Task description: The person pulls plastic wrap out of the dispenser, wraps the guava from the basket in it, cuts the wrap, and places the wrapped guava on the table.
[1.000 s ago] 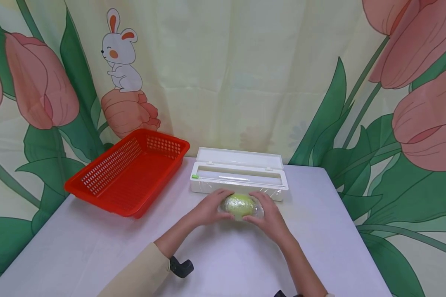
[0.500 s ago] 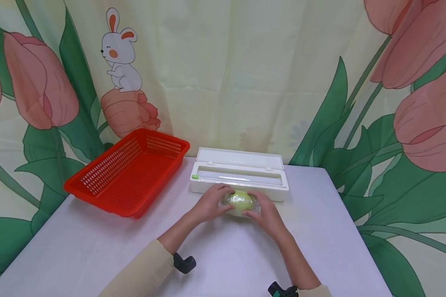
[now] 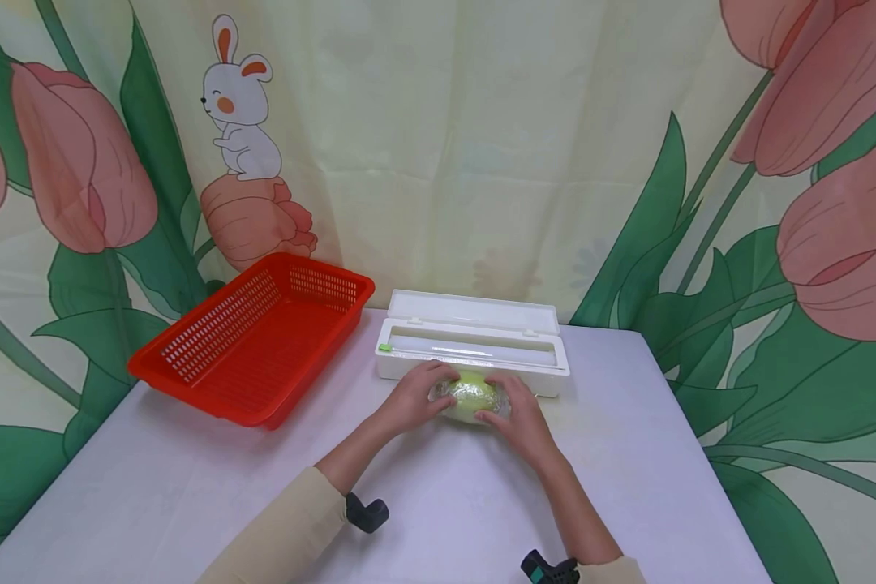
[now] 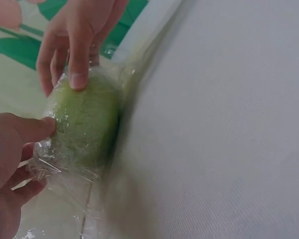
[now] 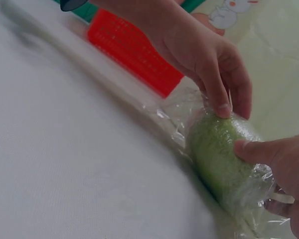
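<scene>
A pale green, rounded fruit or vegetable (image 3: 472,392) lies wrapped in shiny clear cling film (image 5: 175,122), just in front of a white film dispenser box. My left hand (image 3: 414,397) grips its left end, thumb on the near side. From the right, my right hand (image 3: 520,418) holds the other end the same way. Both thumbs press on the film in the left wrist view, where crinkled film bunches beside the left hand (image 4: 10,169). Loose film also sticks out past the green thing at both ends. The fingers behind it are partly hidden.
The white dispenser box (image 3: 401,368) stands with its lid (image 3: 474,308) raised, a film roll (image 3: 474,350) inside. A red slotted basket (image 3: 270,349) is at the back left of the white-covered table (image 3: 438,511). A printed curtain (image 3: 438,146) hangs behind.
Both hands and the wrapped green thing have shifted slightly toward the dispenser box. The right forearm has moved forward, bringing more of its wrist camera into the head view. Both hands keep their hold.
</scene>
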### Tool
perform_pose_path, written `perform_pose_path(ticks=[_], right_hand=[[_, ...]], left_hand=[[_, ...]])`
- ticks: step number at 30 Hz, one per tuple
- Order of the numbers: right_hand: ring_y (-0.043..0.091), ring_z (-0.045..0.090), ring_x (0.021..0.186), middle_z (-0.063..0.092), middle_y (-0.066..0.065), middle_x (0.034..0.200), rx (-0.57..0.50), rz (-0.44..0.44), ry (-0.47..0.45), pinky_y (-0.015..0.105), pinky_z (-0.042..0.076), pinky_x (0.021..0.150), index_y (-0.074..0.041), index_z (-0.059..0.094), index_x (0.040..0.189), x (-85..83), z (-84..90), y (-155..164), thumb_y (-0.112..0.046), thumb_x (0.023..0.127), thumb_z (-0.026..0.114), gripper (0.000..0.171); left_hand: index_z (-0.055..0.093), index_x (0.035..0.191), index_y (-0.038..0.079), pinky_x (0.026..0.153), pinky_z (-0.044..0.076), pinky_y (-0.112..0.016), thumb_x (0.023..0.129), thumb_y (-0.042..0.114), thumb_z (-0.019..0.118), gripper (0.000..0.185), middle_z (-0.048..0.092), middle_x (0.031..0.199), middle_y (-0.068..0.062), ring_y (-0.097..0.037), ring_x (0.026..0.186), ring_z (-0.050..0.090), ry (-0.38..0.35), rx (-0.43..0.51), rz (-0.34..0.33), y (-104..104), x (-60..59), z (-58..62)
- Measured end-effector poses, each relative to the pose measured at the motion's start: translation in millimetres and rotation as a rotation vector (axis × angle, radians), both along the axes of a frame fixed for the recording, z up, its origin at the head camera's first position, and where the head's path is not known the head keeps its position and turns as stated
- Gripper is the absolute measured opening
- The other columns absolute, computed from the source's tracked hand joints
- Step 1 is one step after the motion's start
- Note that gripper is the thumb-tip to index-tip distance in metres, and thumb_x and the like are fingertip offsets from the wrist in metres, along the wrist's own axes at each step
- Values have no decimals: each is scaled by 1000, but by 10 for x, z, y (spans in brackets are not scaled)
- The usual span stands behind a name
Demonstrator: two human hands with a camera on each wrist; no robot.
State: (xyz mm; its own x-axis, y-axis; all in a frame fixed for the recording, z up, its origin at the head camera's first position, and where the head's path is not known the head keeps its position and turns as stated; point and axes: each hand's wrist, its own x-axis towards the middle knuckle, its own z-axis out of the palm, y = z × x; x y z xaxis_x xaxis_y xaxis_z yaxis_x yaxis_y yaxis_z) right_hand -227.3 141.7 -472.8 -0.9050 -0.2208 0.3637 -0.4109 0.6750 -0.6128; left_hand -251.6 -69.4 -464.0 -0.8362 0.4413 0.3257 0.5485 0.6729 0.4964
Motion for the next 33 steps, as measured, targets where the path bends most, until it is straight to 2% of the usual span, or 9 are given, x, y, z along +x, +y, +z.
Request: perform_pose_path(ticks=[10,14,22,27,33], right_hand=[[25,48,120,54,5,123,-8,7,-12,43,37,104,-12,54,118,-18,-1,23,-24,67,80,59],[25,48,120,54,5,124,-16,-8,-12,44,39,102,-13,54,120,-1,29,35,-28,70,78,58],[24,45,125,52,4,129,11,-55,-14,46,38,103,-16,51,126,4,151,49,-36,83,65,49],[27,44,126,52,7,132,48,-57,32,49,37,102,-15,50,130,9,204,97,-35,83,65,53],[25,41,129,48,5,136,107,-47,26,48,36,104,-17,45,134,18,266,151,-40,84,63,58]], left_hand=[[59,113,20,95,46,-33,78,27,72,38,59,114,3,-15,110,54,-41,1,5,12,-7,20],[59,114,21,96,46,-33,78,31,71,40,56,117,4,-15,112,53,-58,-12,14,13,13,53],[55,121,21,97,45,-34,82,34,66,43,53,124,3,-16,117,51,-36,-50,59,-32,49,191],[49,130,24,100,43,-38,83,38,64,52,49,133,2,-18,124,45,-30,-88,82,-71,51,240],[44,135,23,101,42,-40,83,41,64,58,46,137,2,-18,127,43,36,-119,82,-133,55,280]])
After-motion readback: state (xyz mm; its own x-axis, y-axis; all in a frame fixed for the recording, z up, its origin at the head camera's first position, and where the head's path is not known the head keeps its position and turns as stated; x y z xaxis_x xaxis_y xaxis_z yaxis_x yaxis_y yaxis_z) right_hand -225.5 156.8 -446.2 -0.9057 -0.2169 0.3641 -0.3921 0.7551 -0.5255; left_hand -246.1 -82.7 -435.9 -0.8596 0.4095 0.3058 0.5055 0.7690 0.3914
